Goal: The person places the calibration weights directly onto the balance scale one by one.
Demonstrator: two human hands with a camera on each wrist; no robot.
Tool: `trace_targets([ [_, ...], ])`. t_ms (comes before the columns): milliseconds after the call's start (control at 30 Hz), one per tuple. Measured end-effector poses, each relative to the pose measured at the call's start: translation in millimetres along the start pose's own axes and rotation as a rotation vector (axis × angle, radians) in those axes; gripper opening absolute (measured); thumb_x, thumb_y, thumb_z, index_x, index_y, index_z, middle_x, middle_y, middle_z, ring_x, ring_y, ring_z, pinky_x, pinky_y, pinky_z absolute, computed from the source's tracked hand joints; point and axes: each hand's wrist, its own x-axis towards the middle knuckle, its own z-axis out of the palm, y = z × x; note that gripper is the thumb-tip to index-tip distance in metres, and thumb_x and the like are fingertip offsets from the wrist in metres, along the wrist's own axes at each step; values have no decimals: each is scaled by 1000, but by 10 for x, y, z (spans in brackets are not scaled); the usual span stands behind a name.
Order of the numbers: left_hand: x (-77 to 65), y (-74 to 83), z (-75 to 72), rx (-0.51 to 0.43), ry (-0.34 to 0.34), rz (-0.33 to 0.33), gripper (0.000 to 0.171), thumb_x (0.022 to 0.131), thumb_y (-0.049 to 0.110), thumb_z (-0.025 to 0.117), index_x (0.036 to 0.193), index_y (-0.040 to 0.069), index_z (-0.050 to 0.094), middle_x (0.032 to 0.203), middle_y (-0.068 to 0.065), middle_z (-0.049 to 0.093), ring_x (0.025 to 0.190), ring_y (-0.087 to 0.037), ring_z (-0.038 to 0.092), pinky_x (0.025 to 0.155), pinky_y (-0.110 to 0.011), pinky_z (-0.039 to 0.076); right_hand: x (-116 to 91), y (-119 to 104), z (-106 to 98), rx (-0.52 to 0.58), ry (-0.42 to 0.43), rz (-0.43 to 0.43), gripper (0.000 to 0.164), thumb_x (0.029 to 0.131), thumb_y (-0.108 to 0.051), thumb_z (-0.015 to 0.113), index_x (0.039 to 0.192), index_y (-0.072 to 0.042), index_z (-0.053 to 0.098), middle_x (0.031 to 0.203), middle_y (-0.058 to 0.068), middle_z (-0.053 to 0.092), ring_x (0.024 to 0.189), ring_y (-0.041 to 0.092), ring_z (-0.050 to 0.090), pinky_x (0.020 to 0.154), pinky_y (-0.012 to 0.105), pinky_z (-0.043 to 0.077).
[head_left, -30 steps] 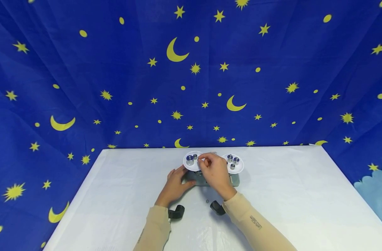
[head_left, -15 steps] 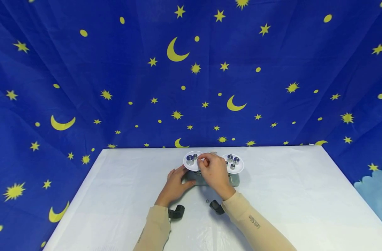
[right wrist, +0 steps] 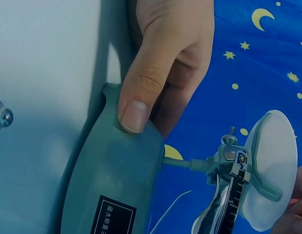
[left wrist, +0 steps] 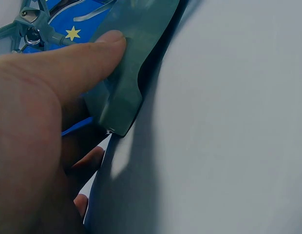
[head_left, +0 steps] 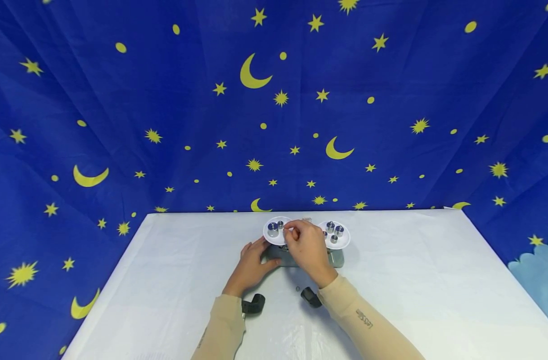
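Note:
A green balance scale [head_left: 289, 259] with two white pans stands on the table. My left hand [head_left: 251, 265] grips the left end of its base, thumb on the front and fingers behind. The left wrist view shows that thumb flat on the green base [left wrist: 134, 63]. My right hand [head_left: 307, 245] reaches over the scale, thumb and forefinger drawn together at the right side of the left pan [head_left: 269, 241]. I cannot tell whether they pinch something. A larger metal weight [head_left: 273, 230] and a smaller weight [head_left: 280, 225] stand on this pan. Several weights [head_left: 330, 227] stand on the right pan [head_left: 344, 243].
A small metal weight [head_left: 298, 288] lies on the white table [head_left: 404, 280] in front of the scale. Black wrist cameras [head_left: 254, 304] jut out by both sleeves. A blue curtain [head_left: 188, 100] with stars and moons hangs behind the table's far edge.

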Motion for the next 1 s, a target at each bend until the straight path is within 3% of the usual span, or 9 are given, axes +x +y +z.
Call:
trace_targets([
  [667, -8, 8, -4, 7, -13, -21, 67, 92, 35, 73, 147, 5, 51, 154, -15, 45, 144, -32, 39, 119, -61, 16, -11, 16, -29, 28, 21, -22, 5, 81, -1, 74, 85, -4, 76, 60, -6, 46, 54, 8, 41, 51, 26, 36],
  [1000, -10, 0, -1, 5, -12, -22, 67, 92, 35, 73, 147, 5, 51, 154, -16, 45, 144, -32, 39, 120, -61, 16, -84, 15, -119, 85, -7, 28, 5, 81, -3, 75, 85, -4, 76, 57, -8, 47, 49, 6, 41, 50, 24, 37],
])
